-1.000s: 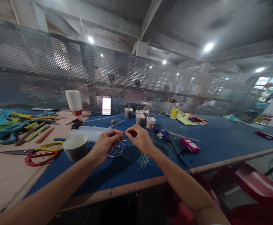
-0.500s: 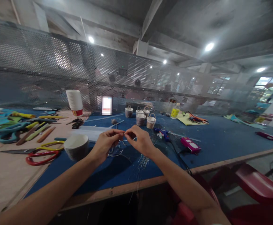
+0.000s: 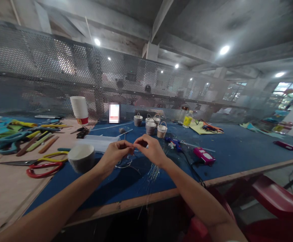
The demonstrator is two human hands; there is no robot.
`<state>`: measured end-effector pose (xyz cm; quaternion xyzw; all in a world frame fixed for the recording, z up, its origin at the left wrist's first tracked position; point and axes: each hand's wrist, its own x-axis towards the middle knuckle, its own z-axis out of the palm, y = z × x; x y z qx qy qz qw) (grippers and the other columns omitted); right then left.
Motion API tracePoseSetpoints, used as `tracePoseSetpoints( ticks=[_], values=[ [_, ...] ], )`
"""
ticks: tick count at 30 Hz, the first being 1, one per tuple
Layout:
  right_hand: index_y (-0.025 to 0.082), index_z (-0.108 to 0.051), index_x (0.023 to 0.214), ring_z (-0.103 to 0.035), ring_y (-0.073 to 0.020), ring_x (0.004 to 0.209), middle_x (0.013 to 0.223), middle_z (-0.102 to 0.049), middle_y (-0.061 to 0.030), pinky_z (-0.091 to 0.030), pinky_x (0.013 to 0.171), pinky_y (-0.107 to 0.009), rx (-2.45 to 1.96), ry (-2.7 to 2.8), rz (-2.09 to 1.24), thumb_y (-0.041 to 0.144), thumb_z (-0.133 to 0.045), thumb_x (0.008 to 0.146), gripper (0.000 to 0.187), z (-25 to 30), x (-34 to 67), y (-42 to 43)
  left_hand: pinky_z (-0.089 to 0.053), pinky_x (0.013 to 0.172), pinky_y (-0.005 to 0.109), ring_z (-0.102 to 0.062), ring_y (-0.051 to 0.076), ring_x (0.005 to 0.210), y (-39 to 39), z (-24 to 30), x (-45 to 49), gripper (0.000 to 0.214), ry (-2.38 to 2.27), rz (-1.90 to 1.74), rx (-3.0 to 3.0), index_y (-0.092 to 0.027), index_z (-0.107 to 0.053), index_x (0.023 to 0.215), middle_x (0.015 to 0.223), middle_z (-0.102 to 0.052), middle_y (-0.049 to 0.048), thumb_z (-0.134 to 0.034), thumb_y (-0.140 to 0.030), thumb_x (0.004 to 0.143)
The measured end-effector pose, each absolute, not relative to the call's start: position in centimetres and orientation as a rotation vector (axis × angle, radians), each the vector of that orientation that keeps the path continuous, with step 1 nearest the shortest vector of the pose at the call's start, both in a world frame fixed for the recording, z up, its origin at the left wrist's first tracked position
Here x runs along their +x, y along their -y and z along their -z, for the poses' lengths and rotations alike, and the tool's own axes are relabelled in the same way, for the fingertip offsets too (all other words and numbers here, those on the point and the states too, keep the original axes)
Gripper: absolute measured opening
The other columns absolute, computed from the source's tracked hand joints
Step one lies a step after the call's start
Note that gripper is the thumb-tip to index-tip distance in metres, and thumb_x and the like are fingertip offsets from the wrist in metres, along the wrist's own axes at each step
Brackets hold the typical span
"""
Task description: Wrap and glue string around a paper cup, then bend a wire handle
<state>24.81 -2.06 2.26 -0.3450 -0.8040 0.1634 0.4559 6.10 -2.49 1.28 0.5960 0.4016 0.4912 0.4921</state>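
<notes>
My left hand [image 3: 115, 154] and my right hand [image 3: 152, 152] meet above the blue table mat, thumb and forefinger pinched on each. Their fingertips nearly touch, and whatever lies between them is too small to make out. Loose pale wire [image 3: 127, 164] curls on the mat beneath my hands. A bundle of thin wire strands [image 3: 153, 173] lies under my right wrist and hangs over the table's front edge. Beside my left forearm stands a grey cup [image 3: 81, 160] with a white inside. Behind my hands are several small baskets [image 3: 151, 128] with arched handles.
Red-and-yellow-handled scissors [image 3: 45, 169] and clay-coloured sticks [image 3: 37, 143] lie left. Stacked paper cups [image 3: 79, 109] and a lit phone [image 3: 114, 113] stand behind. To the right are a blue glue gun [image 3: 173, 144] with a cord, a magenta box [image 3: 204, 156] and a yellow-labelled bottle [image 3: 187, 119].
Both hands stay pinched together in almost the same place, with my fingers shifting slightly. The wire loop seen near my fingertips earlier shows less now. The view has moved very slightly.
</notes>
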Motion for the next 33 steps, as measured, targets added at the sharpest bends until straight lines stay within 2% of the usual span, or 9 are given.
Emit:
tracePoseSetpoints(
  ticks=[5, 9, 16, 24, 33],
  values=[
    [0.017, -0.069, 0.091, -0.063, -0.0132, 0.069, 0.081, -0.069, -0.0015, -0.052, 0.068, -0.026, -0.839, 1.867, -0.870, 0.039, -0.070, 0.087, 0.022, -2.2, 25.3, 1.0, -0.027, 0.048, 0.022, -0.045, 0.009, 0.051, 2.7, -1.6, 6.1, 0.017, -0.929, -1.140, 1.442, -0.017, -0.072, 0.075, 0.064, -0.066, 0.0014, -0.080, -0.031, 0.069],
    [0.017, -0.070, 0.091, -0.062, -0.0123, 0.066, 0.080, -0.069, -0.0017, -0.052, 0.066, -0.026, -0.845, 1.828, -0.953, 0.038, -0.070, 0.086, 0.022, -2.3, 25.5, 0.6, -0.024, 0.046, 0.022, -0.042, 0.008, 0.049, 3.1, -2.0, 6.2, 0.019, -0.897, -1.134, 1.392, -0.017, -0.071, 0.073, 0.064, -0.065, 0.0010, -0.082, -0.031, 0.068],
    [0.018, -0.068, 0.092, -0.062, -0.0131, 0.068, 0.080, -0.068, -0.0010, -0.053, 0.067, -0.026, -0.849, 1.860, -0.839, 0.040, -0.067, 0.088, 0.023, -2.3, 25.0, 1.4, -0.022, 0.043, 0.020, -0.042, 0.006, 0.047, 2.7, -1.8, 6.0, 0.021, -0.876, -1.162, 1.261, -0.017, -0.070, 0.076, 0.063, -0.064, -0.0014, -0.083, -0.032, 0.068],
    [0.019, -0.068, 0.094, -0.062, -0.0146, 0.076, 0.086, -0.068, -0.0023, -0.050, 0.073, -0.026, -0.837, 1.952, -0.460, 0.032, -0.062, 0.091, 0.015, -2.1, 24.7, 2.0, -0.028, 0.045, 0.018, -0.045, 0.007, 0.051, 2.4, -1.5, 5.9, 0.026, -0.867, -1.202, 1.185, -0.017, -0.073, 0.088, 0.065, -0.064, -0.0009, -0.084, -0.032, 0.069],
    [0.022, -0.066, 0.097, -0.060, -0.0150, 0.077, 0.090, -0.064, -0.0036, -0.049, 0.077, -0.027, -0.847, 2.098, -0.133, 0.027, -0.056, 0.095, 0.012, -1.8, 24.7, 2.3, -0.030, 0.049, 0.020, -0.046, 0.008, 0.052, 2.6, -1.5, 6.0, 0.018, -0.918, -1.288, 1.319, -0.016, -0.072, 0.079, 0.065, -0.066, 0.0002, -0.080, -0.030, 0.071]
  ],
)
